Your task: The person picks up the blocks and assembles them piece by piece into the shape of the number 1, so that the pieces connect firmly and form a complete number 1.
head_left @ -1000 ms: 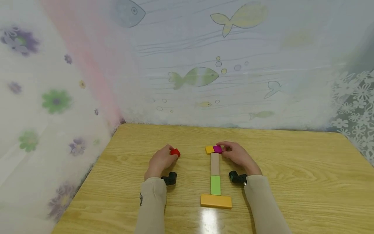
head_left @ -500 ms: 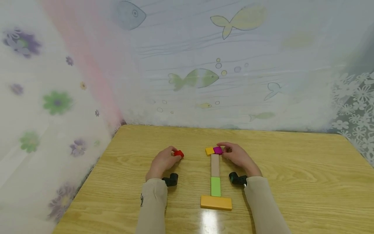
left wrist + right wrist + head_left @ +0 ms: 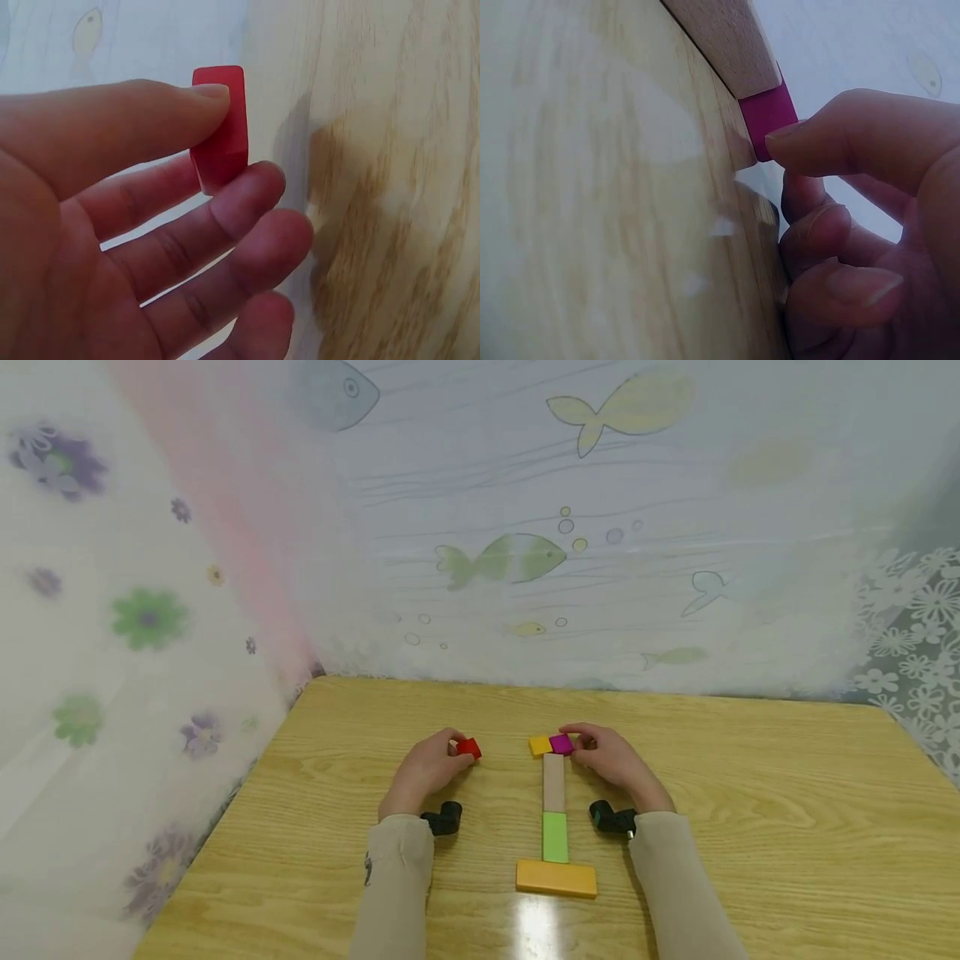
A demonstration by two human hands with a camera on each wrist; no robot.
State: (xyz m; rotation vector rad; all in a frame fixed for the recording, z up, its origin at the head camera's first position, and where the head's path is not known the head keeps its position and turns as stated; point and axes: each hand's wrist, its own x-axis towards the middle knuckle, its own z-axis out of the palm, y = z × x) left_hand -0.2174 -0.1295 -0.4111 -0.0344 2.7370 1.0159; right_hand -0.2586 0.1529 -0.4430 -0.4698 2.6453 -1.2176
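My left hand [image 3: 429, 767] pinches a small red block [image 3: 469, 748] between thumb and fingers; the left wrist view shows the red block [image 3: 223, 124] held off the table. At the top of a row of blocks, my right hand [image 3: 613, 758] holds a magenta block [image 3: 561, 743], thumb on its near side and index finger reaching to its far side. A yellow block [image 3: 540, 746] sits against its left. Below these two lie a plain wooden block [image 3: 553, 783], a light green block [image 3: 555, 837] and a wide orange block [image 3: 556, 877], touching end to end.
The wood-grain table [image 3: 787, 810] meets a fish-patterned curtain [image 3: 495, 643] at its far edge. On the left hangs a flower-patterned curtain [image 3: 150, 693]. A black wrist camera [image 3: 444, 818] is worn on the left wrist, another black camera [image 3: 611, 817] on the right.
My left hand has moved to the right with the red block, closer to the yellow block. The right hand stays at the magenta block, and the row of blocks is unchanged.
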